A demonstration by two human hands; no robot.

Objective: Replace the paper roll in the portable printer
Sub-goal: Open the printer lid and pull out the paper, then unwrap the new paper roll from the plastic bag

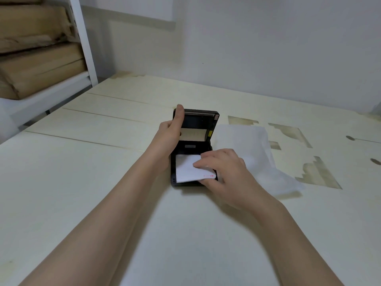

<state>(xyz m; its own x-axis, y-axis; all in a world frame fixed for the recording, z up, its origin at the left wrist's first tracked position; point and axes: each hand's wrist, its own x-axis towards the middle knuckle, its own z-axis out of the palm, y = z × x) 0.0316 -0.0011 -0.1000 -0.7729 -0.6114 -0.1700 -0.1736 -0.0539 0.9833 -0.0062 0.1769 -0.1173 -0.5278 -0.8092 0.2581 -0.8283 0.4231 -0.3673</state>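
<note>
White paper [190, 169] pinched by R hand [223, 169] over black printer [193, 145]; L hand [171, 134] grips raised lid [199, 118].

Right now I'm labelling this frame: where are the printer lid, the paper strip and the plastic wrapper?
printer lid [203, 118]: head view, upper inner face.
paper strip [186, 169]: head view, bare white middle.
plastic wrapper [245, 139]: head view, flat upper part.

Dim, even light is falling from above, forearms are casting soft shadows on the pale cream desk [82, 182], and wide-angle distortion is bending the edges.
</note>
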